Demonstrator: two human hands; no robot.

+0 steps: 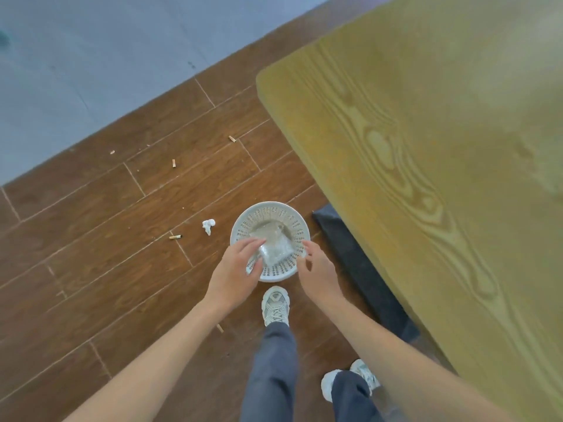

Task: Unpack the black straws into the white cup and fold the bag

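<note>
Both hands hover over a white perforated wastebasket [243,226]: left hand [234,272] seemingly pinching a clear plastic bag [274,252], right hand [316,269] loosely open.

We can read no text, label, brand, number or sign anywhere here, neither on the clear crumpled plastic bag [274,249] nor on the white perforated plastic basket [240,226].

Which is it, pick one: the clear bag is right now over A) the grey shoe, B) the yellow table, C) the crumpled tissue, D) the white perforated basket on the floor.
D: the clear bag, pinched by the left hand, hangs over the white basket on the floor, not the table.
</note>
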